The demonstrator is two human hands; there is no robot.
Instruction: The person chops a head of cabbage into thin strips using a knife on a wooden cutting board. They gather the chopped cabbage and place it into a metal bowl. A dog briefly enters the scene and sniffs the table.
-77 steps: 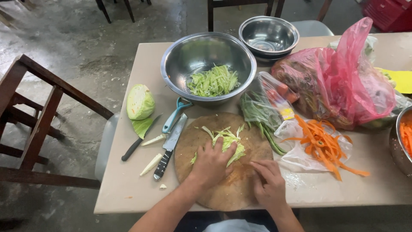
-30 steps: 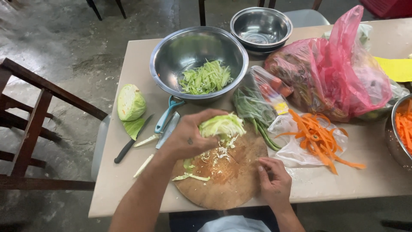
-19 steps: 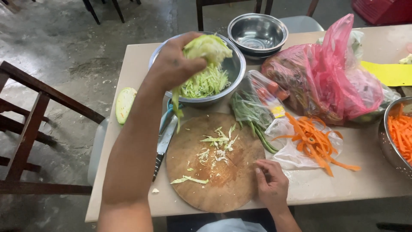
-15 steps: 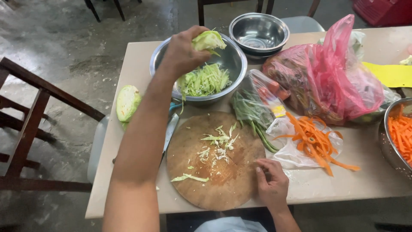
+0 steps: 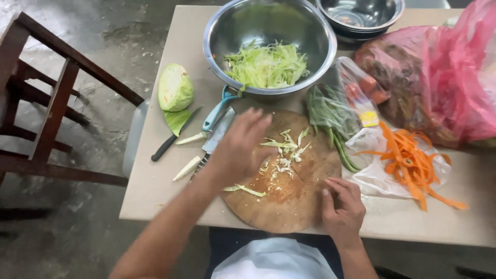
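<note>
On the round cutting board [image 5: 289,191], cabbage shreds [image 5: 284,152] — light, limp, likely best scooped in loose handfuls — lie beneath the left hand [image 5: 240,150] (fingers spread, empty); right hand [image 5: 342,209] rests open.

A round wooden cutting board [image 5: 289,199] is laid flat at the near edge of the table, its surface stained darker at the middle. Pale green cabbage shreds [image 5: 285,151] are scattered loosely over the board's far half, and one longer strip [image 5: 247,190] is left near its left rim. A heap of shredded cabbage [image 5: 267,64] is held in the large steel bowl [image 5: 222,31] just beyond the board.
</note>
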